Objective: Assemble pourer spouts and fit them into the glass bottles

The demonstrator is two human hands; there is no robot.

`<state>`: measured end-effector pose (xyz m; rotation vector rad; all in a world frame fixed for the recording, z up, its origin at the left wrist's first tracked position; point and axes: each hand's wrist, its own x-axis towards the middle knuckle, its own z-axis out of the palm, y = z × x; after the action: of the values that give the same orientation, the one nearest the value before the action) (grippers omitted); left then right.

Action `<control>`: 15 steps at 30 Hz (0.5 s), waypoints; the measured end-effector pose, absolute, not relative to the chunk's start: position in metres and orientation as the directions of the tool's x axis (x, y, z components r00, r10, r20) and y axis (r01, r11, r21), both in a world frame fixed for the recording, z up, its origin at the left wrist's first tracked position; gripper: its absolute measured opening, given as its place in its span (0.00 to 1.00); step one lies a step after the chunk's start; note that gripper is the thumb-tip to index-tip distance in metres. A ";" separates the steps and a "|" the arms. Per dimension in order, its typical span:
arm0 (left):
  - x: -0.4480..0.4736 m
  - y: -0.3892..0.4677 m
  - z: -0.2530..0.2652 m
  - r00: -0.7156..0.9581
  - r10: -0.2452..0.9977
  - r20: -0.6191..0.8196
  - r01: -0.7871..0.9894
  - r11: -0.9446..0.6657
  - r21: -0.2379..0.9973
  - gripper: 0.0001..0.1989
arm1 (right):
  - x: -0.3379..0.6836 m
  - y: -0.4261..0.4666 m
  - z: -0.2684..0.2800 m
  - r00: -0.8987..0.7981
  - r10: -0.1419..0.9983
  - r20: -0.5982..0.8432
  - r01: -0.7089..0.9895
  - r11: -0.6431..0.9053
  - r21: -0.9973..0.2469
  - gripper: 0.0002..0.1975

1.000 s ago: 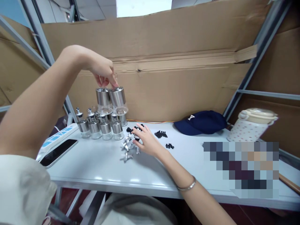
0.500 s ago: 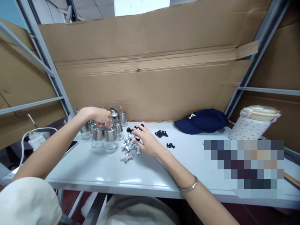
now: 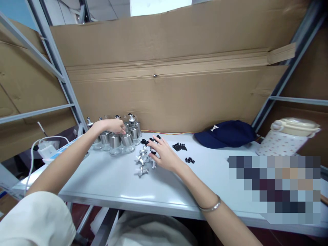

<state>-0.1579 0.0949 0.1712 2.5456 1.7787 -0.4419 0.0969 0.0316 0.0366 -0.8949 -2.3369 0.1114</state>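
Note:
Several glass bottles with brushed metal sleeves stand grouped at the left rear of the table. My left hand point(image 3: 116, 126) reaches over them, its fingers closed around the top of a front bottle point(image 3: 126, 140), which leans slightly. Just left of it is another sleeved bottle point(image 3: 115, 141). Some bottles at the back carry a metal pour spout point(image 3: 131, 118) with a black tip. In the middle, my right hand point(image 3: 164, 154) has its fingers and thumb around a metal pour spout with a black stopper point(image 3: 153, 149). Loose silver spout parts point(image 3: 142, 160) lie beside that hand.
Small black parts point(image 3: 179, 147) and black caps point(image 3: 190, 160) lie right of my right hand. A navy baseball cap point(image 3: 225, 134) and a dotted flask point(image 3: 284, 138) are farther right, near a pixelated patch. A white charger with cable point(image 3: 47, 153) is at left. Cardboard point(image 3: 166, 99) walls the back.
The view has shifted a little. My left hand and the bottle in it have moved slightly back, and the bottle beside it sits farther back too. My right hand keeps its place.

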 end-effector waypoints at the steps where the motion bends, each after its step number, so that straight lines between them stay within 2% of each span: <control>1: -0.158 0.097 0.169 0.340 0.911 -0.233 0.909 -0.381 -0.166 0.16 | 0.097 0.032 0.036 -0.573 0.630 0.524 0.575 0.765 -0.291 0.14; 6: -0.164 0.114 0.157 0.428 0.888 -0.165 0.869 -0.455 -0.193 0.14 | 0.097 0.030 0.038 -0.576 0.637 0.512 0.580 0.760 -0.294 0.14; 9: -0.171 0.119 0.150 0.446 0.886 -0.129 0.872 -0.462 -0.159 0.14 | 0.097 0.029 0.040 -0.574 0.645 0.504 0.582 0.754 -0.303 0.14; 13: -0.178 0.109 0.152 0.439 0.894 -0.095 0.887 -0.448 -0.111 0.17 | 0.097 0.028 0.039 -0.573 0.648 0.502 0.583 0.752 -0.306 0.14; 15: -0.183 0.102 0.163 0.441 0.897 -0.023 0.893 -0.441 -0.088 0.20 | 0.097 0.029 0.040 -0.573 0.649 0.500 0.583 0.752 -0.307 0.14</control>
<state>-0.1828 0.1020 0.1631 2.7194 1.6914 -0.1049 0.0972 0.0286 0.0396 -0.9220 -2.3453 0.1435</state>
